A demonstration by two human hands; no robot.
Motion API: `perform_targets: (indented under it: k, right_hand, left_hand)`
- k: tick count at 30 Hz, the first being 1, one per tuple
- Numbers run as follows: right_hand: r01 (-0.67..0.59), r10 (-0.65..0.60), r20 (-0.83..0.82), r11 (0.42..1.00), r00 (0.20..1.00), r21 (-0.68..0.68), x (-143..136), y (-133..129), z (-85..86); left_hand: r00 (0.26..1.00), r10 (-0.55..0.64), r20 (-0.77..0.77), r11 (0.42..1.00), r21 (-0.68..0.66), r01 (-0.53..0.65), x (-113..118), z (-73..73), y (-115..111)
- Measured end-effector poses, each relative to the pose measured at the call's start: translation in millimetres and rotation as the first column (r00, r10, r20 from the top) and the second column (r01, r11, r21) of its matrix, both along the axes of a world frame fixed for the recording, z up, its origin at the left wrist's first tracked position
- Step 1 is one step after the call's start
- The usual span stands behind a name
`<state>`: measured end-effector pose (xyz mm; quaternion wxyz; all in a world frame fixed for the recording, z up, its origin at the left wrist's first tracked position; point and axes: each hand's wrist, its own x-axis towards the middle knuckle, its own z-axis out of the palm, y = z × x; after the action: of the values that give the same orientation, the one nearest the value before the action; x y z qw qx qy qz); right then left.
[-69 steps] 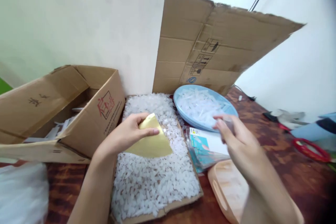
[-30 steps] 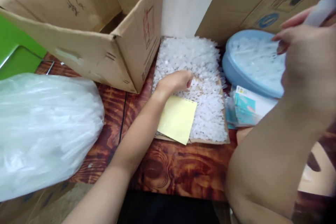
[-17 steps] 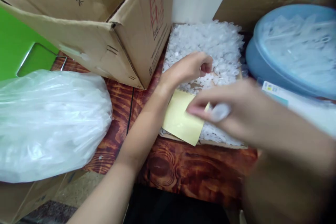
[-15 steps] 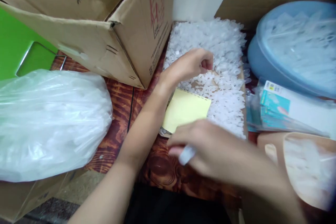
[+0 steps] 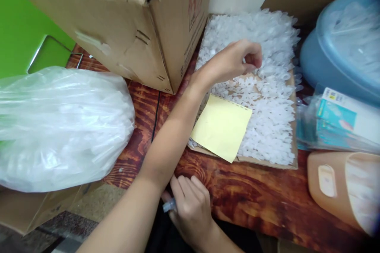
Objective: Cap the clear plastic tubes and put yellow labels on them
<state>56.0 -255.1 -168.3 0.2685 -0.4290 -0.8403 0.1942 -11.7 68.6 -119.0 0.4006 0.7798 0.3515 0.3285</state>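
Note:
My left hand [image 5: 247, 57] hovers over a cardboard tray [image 5: 267, 165] spread with small whitish translucent plastic pieces [image 5: 268, 126]. Its fingers are curled in a pinch, and anything between them is hidden. Beneath my left forearm, at the table's front edge, my right hand [image 5: 192, 205] is closed on a small clear plastic piece [image 5: 170, 205] that pokes out by the thumb. A yellow paper sheet [image 5: 222, 126] lies over the tray's near left corner, on top of some pieces.
A tall open cardboard box [image 5: 118, 35] stands behind on the left, beside a full clear plastic bag [image 5: 65, 130]. To the right are a blue tub [image 5: 314, 55] of clear pieces, flat packets [image 5: 338, 118] and a tan bin [image 5: 326, 182]. Everything rests around a wooden table [image 5: 246, 189].
My right hand has swung down and left from above the yellow sheet to below my left forearm, still with the small piece. The left stays over the tray; the view has shifted.

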Motion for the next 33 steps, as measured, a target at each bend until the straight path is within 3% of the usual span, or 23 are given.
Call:
perform_targets:
  k: [6,10,12,14,18,23,27,33]
  right_hand:
    - [0.022,-0.021,0.019,1.0,1.0,-0.011,-5,-2,-4.9]
    - [0.013,-0.018,-0.055,0.996,0.998,-0.087,20,15,3.6]
    - [0.067,-0.084,-0.131,0.989,0.988,-0.131,43,37,17.9]
    - [0.2,-0.221,-0.155,0.969,0.963,-0.143,68,69,39.5]
    - [0.486,-0.485,-0.192,0.873,0.853,-0.047,103,144,90.8]
    - [0.528,-0.481,-0.299,0.844,0.824,0.097,107,221,138.8]
    - [0.503,-0.479,-0.155,0.808,0.864,0.307,99,260,151.9]
    - [0.411,-0.407,-0.07,0.876,0.911,0.252,88,280,147.6]
  left_hand:
    - [1.0,0.006,0.013,0.998,0.058,-0.007,4,3.4,-4]
    - [1.0,-0.028,-0.009,0.997,0.074,0.029,4,5.1,-4]
    - [0.999,-0.033,-0.027,0.998,0.062,0.035,4,6.9,-4]
    - [0.999,-0.031,0.011,0.998,0.05,0.031,5,9.7,-5]
    - [0.965,-0.02,0.263,0.999,-0.042,0.033,10,20.9,-9]
    - [0.737,0.127,0.664,0.985,-0.17,-0.017,15,49.0,-20]
    - [0.633,0.165,0.756,0.986,-0.124,-0.108,7,77.4,-35]
    - [0.76,0.117,0.64,0.99,-0.012,-0.142,-5,103.9,-57]
